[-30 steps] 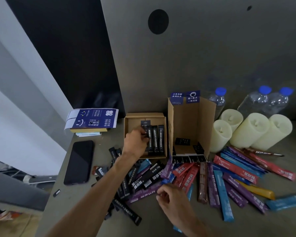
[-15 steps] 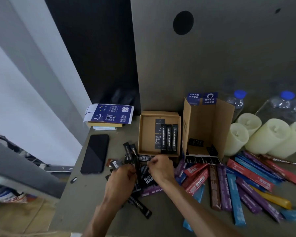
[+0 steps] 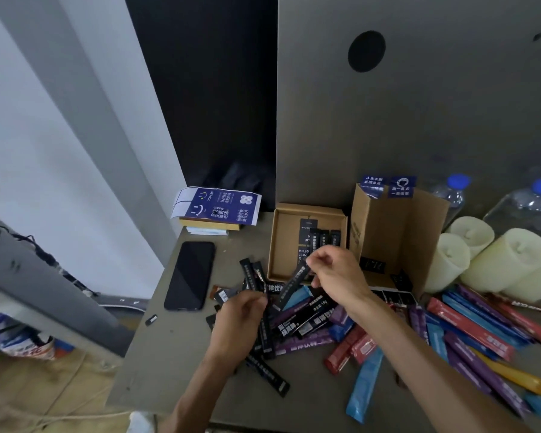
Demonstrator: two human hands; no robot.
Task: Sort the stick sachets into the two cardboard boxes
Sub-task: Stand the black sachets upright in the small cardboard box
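Note:
My right hand (image 3: 334, 273) pinches a black stick sachet (image 3: 294, 284) by its top end, lifted just in front of the flat cardboard box (image 3: 277, 242), where a few black sachets lie side by side. My left hand (image 3: 238, 323) curls down into the heap of black sachets (image 3: 263, 339) and grips some of them. The taller open cardboard box (image 3: 388, 232) stands to the right with small dark packets at its bottom. Red, blue, purple and yellow sachets (image 3: 469, 326) are spread over the right of the table.
A black phone (image 3: 189, 275) lies left of the heap, with a blue printed box (image 3: 217, 206) behind it. Pale candles (image 3: 497, 264) and water bottles (image 3: 525, 204) stand at the back right. The table's left edge drops to the floor.
My right hand has come up out of the heap with one black sachet, toward the flat box. My left hand has stayed low in the black sachets. The view has shifted left.

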